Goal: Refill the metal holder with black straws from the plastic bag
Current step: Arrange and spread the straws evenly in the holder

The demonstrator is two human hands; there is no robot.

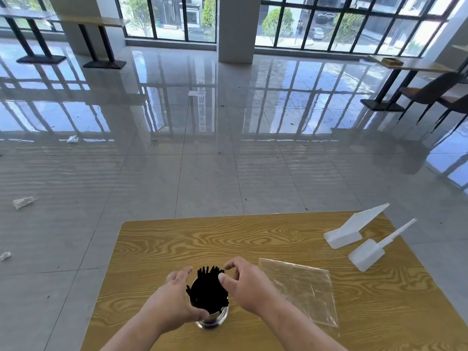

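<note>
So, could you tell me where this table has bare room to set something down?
Free: the table's left side and far strip beyond the metal holder of black straws. Crowded: the right, with plastic bag and two white scoops.

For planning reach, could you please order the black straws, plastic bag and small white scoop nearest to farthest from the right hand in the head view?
1. black straws, at the right hand, leftward.
2. plastic bag, just right.
3. small white scoop, far right.

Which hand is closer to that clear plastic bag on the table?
Right. The right hand, on the black straws, is just beside the plastic bag; the left hand holds the metal holder, on the side away from it.
</note>
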